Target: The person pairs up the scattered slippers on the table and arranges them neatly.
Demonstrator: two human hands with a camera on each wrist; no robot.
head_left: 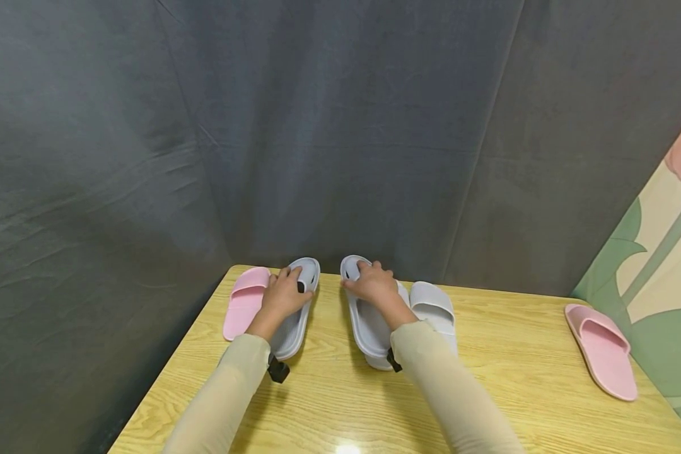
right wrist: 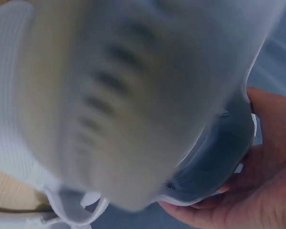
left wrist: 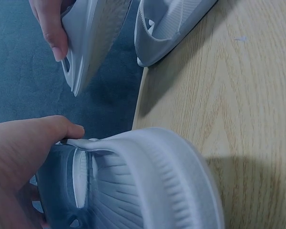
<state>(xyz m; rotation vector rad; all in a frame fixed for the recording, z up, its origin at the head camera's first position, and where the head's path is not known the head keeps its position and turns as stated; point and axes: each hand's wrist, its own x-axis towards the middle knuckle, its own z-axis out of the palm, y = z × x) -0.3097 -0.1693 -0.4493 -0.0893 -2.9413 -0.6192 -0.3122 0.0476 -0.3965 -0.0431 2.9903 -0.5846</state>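
Note:
My left hand (head_left: 284,293) grips a light grey slipper (head_left: 291,333) by its strap, thumb on the inner side. In the left wrist view, this slipper (left wrist: 181,186) is tilted, its ridged sole edge near the table. My right hand (head_left: 376,287) holds a matching grey slipper (head_left: 370,328) by the strap; in the right wrist view the fingers curl round the strap, and the blurred slipper (right wrist: 133,119) fills the middle. Partly hidden under it, a whitish slipper (head_left: 379,363) lies on the table. Its similar neighbour (head_left: 432,301) lies just to the right.
A pink slipper (head_left: 244,309) lies left of my left hand, near the table's left edge. Another pink slipper (head_left: 604,359) lies at the far right. The wooden table (head_left: 329,391) ends at a dark grey curtain (head_left: 340,139). A wall with painted flowers (head_left: 669,271) stands at right.

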